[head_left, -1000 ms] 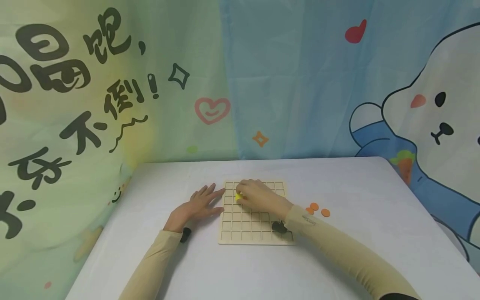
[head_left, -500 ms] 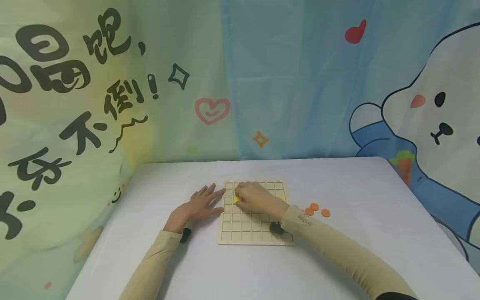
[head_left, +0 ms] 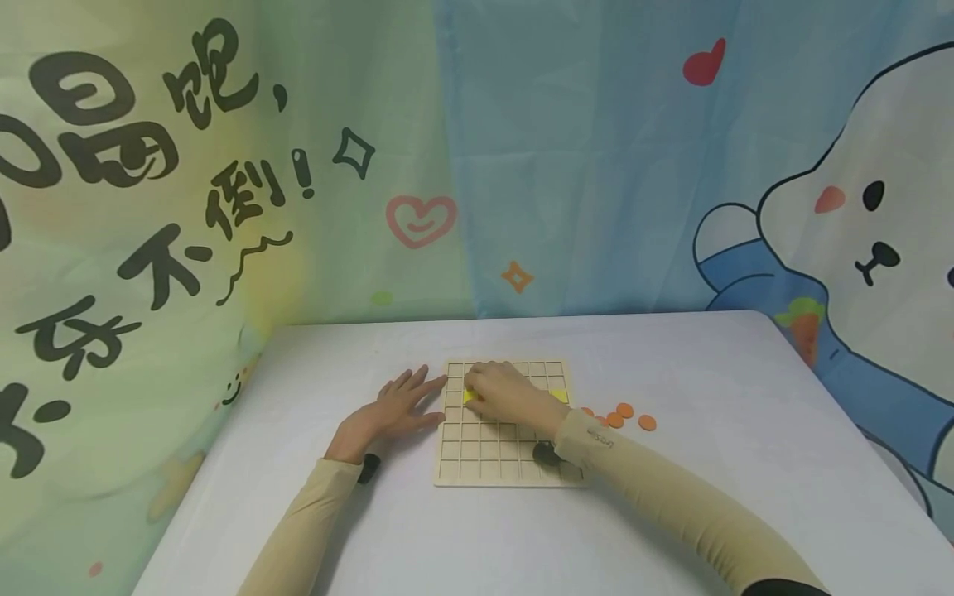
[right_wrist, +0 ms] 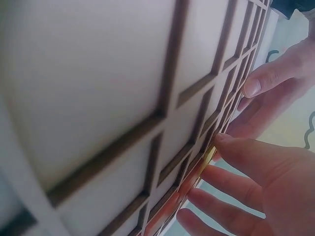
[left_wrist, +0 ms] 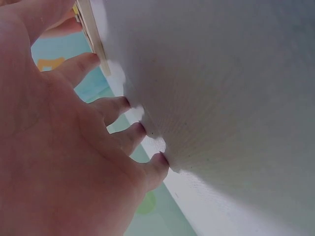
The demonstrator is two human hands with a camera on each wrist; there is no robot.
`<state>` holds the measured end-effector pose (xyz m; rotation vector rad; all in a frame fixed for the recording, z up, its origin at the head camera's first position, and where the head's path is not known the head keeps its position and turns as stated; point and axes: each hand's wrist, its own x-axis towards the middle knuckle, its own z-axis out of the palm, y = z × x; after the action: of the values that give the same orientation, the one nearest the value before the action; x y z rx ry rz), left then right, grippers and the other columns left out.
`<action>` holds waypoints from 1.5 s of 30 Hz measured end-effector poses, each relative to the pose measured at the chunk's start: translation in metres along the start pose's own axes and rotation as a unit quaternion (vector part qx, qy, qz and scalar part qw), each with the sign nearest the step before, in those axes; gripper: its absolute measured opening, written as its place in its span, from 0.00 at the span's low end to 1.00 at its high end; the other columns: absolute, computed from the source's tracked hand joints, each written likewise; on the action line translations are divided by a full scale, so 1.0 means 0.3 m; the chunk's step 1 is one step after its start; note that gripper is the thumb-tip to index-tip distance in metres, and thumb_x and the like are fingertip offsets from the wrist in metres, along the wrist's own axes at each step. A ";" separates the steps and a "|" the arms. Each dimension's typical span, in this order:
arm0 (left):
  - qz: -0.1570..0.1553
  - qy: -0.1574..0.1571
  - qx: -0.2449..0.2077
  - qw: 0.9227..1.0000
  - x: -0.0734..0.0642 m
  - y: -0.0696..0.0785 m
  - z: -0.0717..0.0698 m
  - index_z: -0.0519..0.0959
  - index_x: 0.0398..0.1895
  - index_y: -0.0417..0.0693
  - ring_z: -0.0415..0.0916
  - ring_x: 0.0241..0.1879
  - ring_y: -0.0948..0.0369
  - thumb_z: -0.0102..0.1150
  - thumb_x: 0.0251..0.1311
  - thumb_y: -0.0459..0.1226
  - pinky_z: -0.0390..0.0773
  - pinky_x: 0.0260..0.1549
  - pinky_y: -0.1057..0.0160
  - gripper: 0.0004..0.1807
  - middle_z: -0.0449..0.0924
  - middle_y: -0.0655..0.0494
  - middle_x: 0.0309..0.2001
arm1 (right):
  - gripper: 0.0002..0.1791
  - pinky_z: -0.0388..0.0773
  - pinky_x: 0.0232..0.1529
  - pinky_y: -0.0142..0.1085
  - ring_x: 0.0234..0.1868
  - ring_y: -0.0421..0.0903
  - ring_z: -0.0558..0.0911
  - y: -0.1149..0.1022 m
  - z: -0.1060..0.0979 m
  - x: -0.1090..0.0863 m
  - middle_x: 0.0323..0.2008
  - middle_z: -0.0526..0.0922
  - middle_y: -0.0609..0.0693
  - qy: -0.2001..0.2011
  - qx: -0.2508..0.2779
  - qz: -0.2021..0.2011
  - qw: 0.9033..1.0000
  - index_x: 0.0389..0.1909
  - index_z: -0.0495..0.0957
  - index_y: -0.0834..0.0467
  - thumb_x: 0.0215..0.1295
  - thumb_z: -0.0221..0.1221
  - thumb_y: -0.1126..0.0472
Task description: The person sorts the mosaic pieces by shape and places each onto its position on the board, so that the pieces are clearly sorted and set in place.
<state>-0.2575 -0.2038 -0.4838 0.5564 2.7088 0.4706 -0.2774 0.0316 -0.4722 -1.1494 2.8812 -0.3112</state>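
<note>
From the head camera: my left hand (head_left: 389,415), fingers spread, touches the left edge of a pale gridded board (head_left: 479,468) on a white table (head_left: 406,530); my right hand (head_left: 510,396) pinches a yellow piece (head_left: 468,396) at its upper left; orange discs (head_left: 624,410) lie just right. Left wrist: my index fingertip meets the board's edge. Right wrist: thumb and fingers hold the yellow piece at the grid.
</note>
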 end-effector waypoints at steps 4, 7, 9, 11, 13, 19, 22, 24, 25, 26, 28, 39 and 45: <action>-0.001 -0.001 0.003 1.000 0.003 0.001 0.002 0.54 0.80 0.62 0.37 0.80 0.37 0.52 0.70 0.59 0.41 0.75 0.33 0.39 0.41 0.43 0.82 | 0.10 0.77 0.45 0.45 0.32 0.42 0.72 0.003 0.000 -0.002 0.31 0.77 0.44 0.002 -0.003 0.000 1.000 0.37 0.81 0.54 0.67 0.66 0.52; -0.003 -0.002 0.004 1.000 0.004 0.004 0.001 0.54 0.80 0.63 0.36 0.80 0.38 0.51 0.70 0.59 0.41 0.76 0.33 0.39 0.41 0.44 0.82 | 0.10 0.77 0.43 0.44 0.31 0.41 0.72 0.008 0.000 -0.005 0.30 0.76 0.44 0.004 -0.007 -0.002 1.000 0.35 0.80 0.53 0.66 0.66 0.52; -0.005 -0.001 0.004 1.000 0.004 0.006 0.001 0.54 0.80 0.63 0.36 0.80 0.38 0.51 0.70 0.59 0.41 0.76 0.34 0.39 0.41 0.44 0.82 | 0.10 0.76 0.41 0.43 0.30 0.41 0.71 0.013 0.000 -0.006 0.29 0.75 0.43 0.004 -0.010 -0.001 1.000 0.34 0.80 0.53 0.66 0.66 0.51; -0.007 0.000 0.004 1.000 0.005 0.007 0.001 0.54 0.80 0.63 0.36 0.80 0.39 0.51 0.70 0.59 0.41 0.76 0.34 0.39 0.40 0.44 0.82 | 0.10 0.75 0.39 0.41 0.30 0.41 0.71 0.018 0.000 -0.009 0.29 0.75 0.43 0.004 -0.013 0.002 1.000 0.33 0.79 0.53 0.66 0.66 0.51; -0.007 0.002 0.005 1.000 0.006 0.007 0.001 0.54 0.80 0.64 0.36 0.80 0.39 0.51 0.70 0.59 0.41 0.76 0.34 0.39 0.41 0.45 0.82 | 0.10 0.73 0.37 0.40 0.29 0.41 0.71 0.023 0.001 -0.011 0.28 0.74 0.43 0.005 -0.013 0.003 1.000 0.32 0.78 0.52 0.66 0.66 0.51; -0.009 0.003 0.004 1.000 0.006 0.004 0.004 0.54 0.80 0.64 0.36 0.80 0.39 0.51 0.70 0.60 0.41 0.76 0.34 0.39 0.41 0.45 0.82 | 0.11 0.72 0.35 0.39 0.28 0.42 0.70 0.030 0.003 -0.018 0.26 0.73 0.44 0.017 -0.007 -0.005 1.000 0.28 0.76 0.52 0.66 0.67 0.53; -0.008 0.004 0.002 1.000 0.008 0.002 0.006 0.54 0.80 0.64 0.36 0.80 0.39 0.51 0.69 0.60 0.41 0.76 0.34 0.39 0.41 0.45 0.82 | 0.11 0.72 0.35 0.39 0.27 0.41 0.70 0.031 0.005 -0.019 0.27 0.74 0.43 0.021 -0.006 -0.009 1.000 0.29 0.76 0.52 0.65 0.67 0.54; -0.008 0.004 0.002 1.000 0.009 0.002 0.006 0.54 0.80 0.64 0.36 0.80 0.39 0.51 0.69 0.60 0.41 0.76 0.34 0.39 0.41 0.45 0.82 | 0.10 0.72 0.36 0.39 0.27 0.41 0.70 0.030 0.005 -0.019 0.27 0.74 0.43 0.021 -0.005 -0.010 1.000 0.29 0.77 0.52 0.65 0.67 0.54; -0.008 0.005 0.002 1.000 0.010 0.002 0.006 0.54 0.80 0.64 0.36 0.80 0.39 0.51 0.69 0.60 0.41 0.76 0.34 0.39 0.41 0.45 0.82 | 0.10 0.73 0.36 0.39 0.28 0.41 0.70 0.030 0.004 -0.019 0.27 0.74 0.43 0.020 -0.006 -0.009 1.000 0.30 0.78 0.52 0.66 0.67 0.54; -0.008 0.005 0.003 1.000 0.010 0.002 0.006 0.54 0.80 0.64 0.36 0.80 0.39 0.51 0.69 0.60 0.41 0.76 0.34 0.39 0.41 0.45 0.82 | 0.10 0.73 0.36 0.39 0.28 0.41 0.70 0.030 0.004 -0.019 0.27 0.74 0.43 0.019 -0.006 -0.009 1.000 0.30 0.78 0.52 0.66 0.67 0.53; -0.008 0.005 0.003 1.000 0.009 0.003 0.006 0.54 0.80 0.64 0.36 0.80 0.39 0.51 0.69 0.60 0.41 0.76 0.35 0.39 0.41 0.45 0.82 | 0.09 0.73 0.37 0.40 0.28 0.41 0.71 0.030 0.002 -0.020 0.28 0.75 0.43 0.016 -0.007 -0.007 1.000 0.31 0.78 0.52 0.66 0.66 0.53; -0.015 0.003 -0.001 1.000 0.005 0.007 0.006 0.55 0.80 0.64 0.36 0.81 0.40 0.51 0.69 0.60 0.40 0.77 0.35 0.39 0.41 0.46 0.82 | 0.07 0.74 0.41 0.41 0.33 0.41 0.72 0.037 -0.009 -0.054 0.33 0.78 0.44 0.004 -0.006 -0.001 1.000 0.37 0.80 0.52 0.68 0.64 0.53; -0.014 0.004 -0.003 1.000 0.003 0.005 0.007 0.55 0.80 0.64 0.36 0.81 0.40 0.52 0.69 0.60 0.41 0.77 0.35 0.39 0.41 0.45 0.82 | 0.08 0.77 0.46 0.44 0.37 0.43 0.76 0.050 -0.025 -0.097 0.36 0.79 0.44 0.000 0.000 -0.004 1.000 0.35 0.81 0.52 0.67 0.64 0.53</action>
<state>-0.2570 -0.2015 -0.4854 0.5156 2.7180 0.4738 -0.2670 0.0634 -0.4693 -1.1602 2.8778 -0.3131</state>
